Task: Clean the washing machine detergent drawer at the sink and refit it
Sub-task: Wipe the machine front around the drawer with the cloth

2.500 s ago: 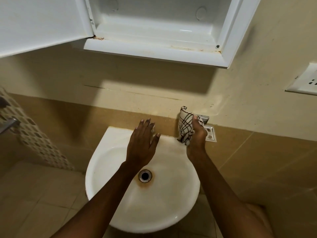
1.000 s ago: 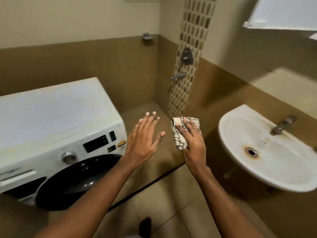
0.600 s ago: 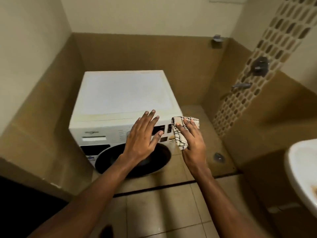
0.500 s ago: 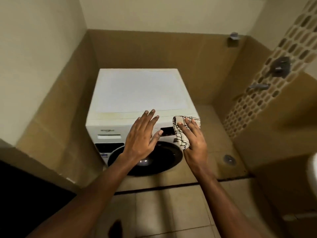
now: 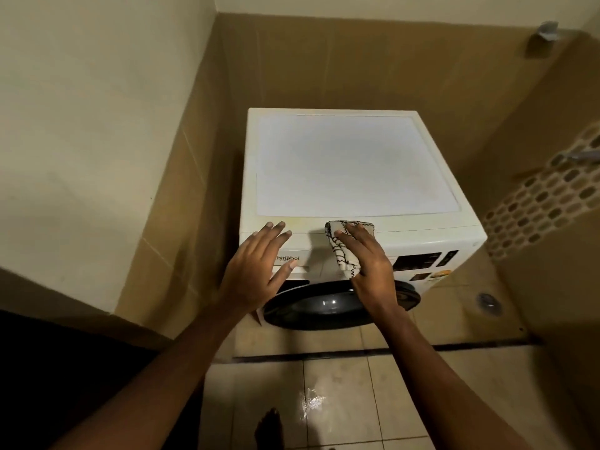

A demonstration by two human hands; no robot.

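Hands nearer the washing machine point(image 5: 350, 164) than before, left hand point(image 5: 256, 271) spread, holding nothing, over detergent drawer point(image 5: 302, 250) at panel's 9 o'clock, right hand point(image 5: 370, 264) gripping checked cloth point(image 5: 341, 251), door point(image 5: 318, 306) shut, drum contents hidden.

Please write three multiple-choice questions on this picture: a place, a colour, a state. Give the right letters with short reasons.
1. Where is the checked cloth? A) in the right hand B) on the floor C) in a sink
2. What colour is the round door of the washing machine? A) white B) dark C) red
3. How is the left hand? A) a fist B) gripping a handle C) open, fingers straight

1 A: the hand holds it before the machine.
2 B: it is near black against the white body.
3 C: its fingers are spread and hold nothing.
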